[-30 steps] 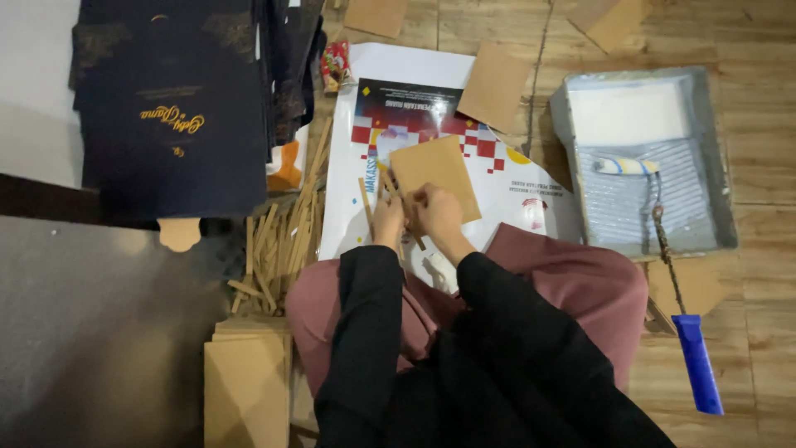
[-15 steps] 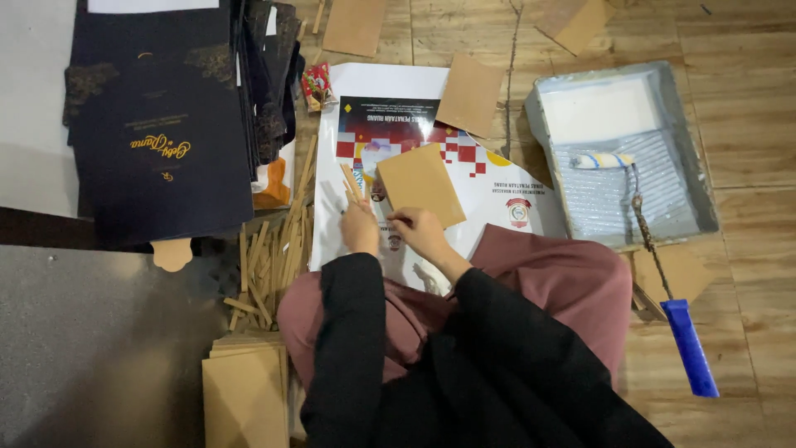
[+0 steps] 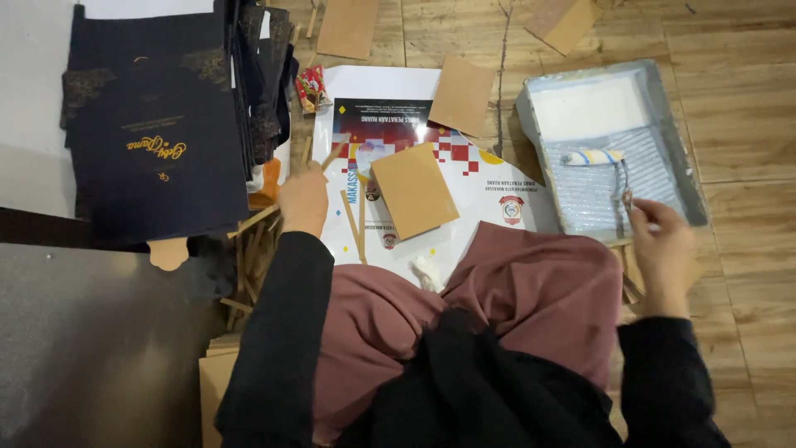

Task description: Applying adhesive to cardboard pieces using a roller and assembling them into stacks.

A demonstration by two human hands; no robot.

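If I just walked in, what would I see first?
Probably the grey paint tray at the upper right with a small roller in it, where the right hand grips the roller's handle. Then the stack of dark blue covers with gold lettering at the upper left, and a brown card on the poster.

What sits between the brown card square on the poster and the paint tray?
Head view: only the white poster with its printed emblem lies between the brown card square and the paint tray. The right hand reaches the roller's handle at the tray.
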